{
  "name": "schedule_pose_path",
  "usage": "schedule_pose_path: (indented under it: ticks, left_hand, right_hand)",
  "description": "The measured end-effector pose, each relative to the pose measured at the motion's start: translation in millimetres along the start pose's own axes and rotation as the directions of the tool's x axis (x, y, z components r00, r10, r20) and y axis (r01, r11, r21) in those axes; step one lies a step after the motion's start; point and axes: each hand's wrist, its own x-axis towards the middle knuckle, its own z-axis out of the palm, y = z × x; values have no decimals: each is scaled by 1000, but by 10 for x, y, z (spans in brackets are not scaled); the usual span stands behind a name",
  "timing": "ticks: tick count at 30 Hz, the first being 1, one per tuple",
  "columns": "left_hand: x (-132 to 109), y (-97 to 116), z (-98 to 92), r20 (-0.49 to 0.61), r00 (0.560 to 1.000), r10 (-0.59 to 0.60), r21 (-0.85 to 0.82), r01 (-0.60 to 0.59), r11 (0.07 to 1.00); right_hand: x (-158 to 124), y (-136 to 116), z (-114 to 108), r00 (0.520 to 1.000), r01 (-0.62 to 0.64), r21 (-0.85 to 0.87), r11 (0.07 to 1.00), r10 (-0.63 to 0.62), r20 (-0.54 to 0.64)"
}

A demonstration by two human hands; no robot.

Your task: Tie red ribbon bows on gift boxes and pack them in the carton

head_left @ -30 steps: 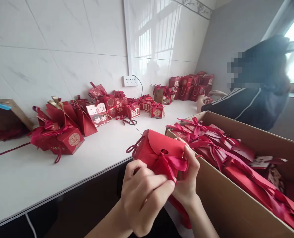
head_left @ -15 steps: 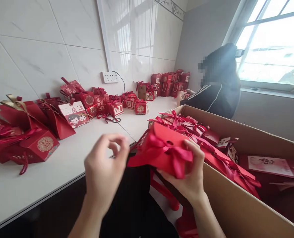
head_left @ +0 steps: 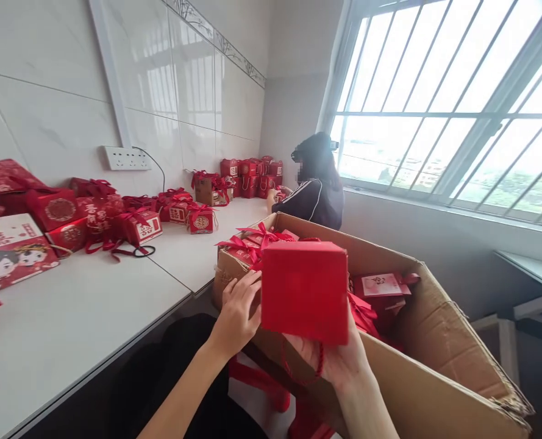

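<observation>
A plain red gift box point(head_left: 304, 289) with a red cord handle hangs over the near corner of a big open cardboard carton point(head_left: 439, 360). It rests on the palm of my right hand point(head_left: 337, 360), whose fingers curl up behind it. My left hand point(head_left: 236, 311) touches the box's left side with fingers spread against the carton's edge. Inside the carton lie several red boxes with ribbon bows point(head_left: 256, 241).
A white counter point(head_left: 92, 317) runs along the tiled wall, with many small red gift boxes point(head_left: 138, 225) and a printed box point(head_left: 10, 256). Another person point(head_left: 314, 186) sits at its far end by a barred window point(head_left: 444, 103). A wall socket point(head_left: 127, 158) is behind.
The view swung right towards the window. The red box was turned so its plain side faces me and moved over the carton. My left hand left the ribbon, then returned to the box's side.
</observation>
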Motion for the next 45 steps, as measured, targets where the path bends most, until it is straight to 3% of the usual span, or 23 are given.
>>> schedule_pose_path:
  ticks: [1,3,5,7,9,12,15,18,20,23,25,27,29,39,42,43,45]
  left_hand:
    - [-6,-43,-26,-39,997,-73,-61,70,996]
    - [0,-113,-148,-158,953,-260,-199,227,953]
    - [40,-117,-331,-279,859,-430,-337,331,881]
    - [108,-30,-526,-349,793,-500,-424,342,839]
    - [192,127,-690,-344,823,-453,-435,288,853]
    - [315,371,-838,-199,930,-309,-406,209,890]
    - [424,509,-899,-92,951,-294,-449,224,865]
    - [496,570,-921,15,944,-331,-452,301,839]
    - [496,616,-917,13,954,-298,-400,279,873]
    - [407,710,-872,-227,970,-91,-305,18,952]
    - [317,772,-823,-346,928,136,-185,-209,960]
    - [237,817,-775,-352,880,320,-67,-364,929]
    - [186,839,-740,-328,858,396,-16,-424,906]
    - [155,920,-781,-304,879,367,29,-377,926]
    - [179,854,-767,-330,879,345,0,-366,931]
    - [207,783,-748,-366,880,302,-20,-332,943]
    - [287,565,-677,-449,887,108,-55,-149,987]
  right_hand:
    - [-24,36,-31,990,106,-109,988,-115,-86]
    - [-66,94,-104,889,293,-424,857,-408,-209]
    - [-91,104,-170,751,381,-711,591,-646,-135]
    - [-95,63,-202,708,419,-819,391,-706,25]
    - [-86,0,-194,714,472,-824,314,-684,148]
    - [-77,-69,-141,706,488,-842,229,-671,227]
    - [-89,-86,-103,687,493,-856,153,-673,275]
    - [-111,-86,-102,677,506,-850,144,-677,289]
    - [-123,-89,-113,682,508,-847,155,-673,286]
    - [-135,-89,-127,697,504,-843,188,-665,268]
    - [-141,-81,-130,701,497,-841,214,-671,243]
    - [-146,-70,-127,698,494,-836,239,-683,217]
    - [-151,-61,-125,696,499,-829,255,-687,208]
    - [-149,-65,-138,682,514,-822,245,-698,218]
    - [-144,-51,-129,684,522,-817,244,-692,231]
    - [-146,-50,-143,693,516,-820,248,-683,230]
    - [-151,-70,-215,737,445,-834,328,-662,133]
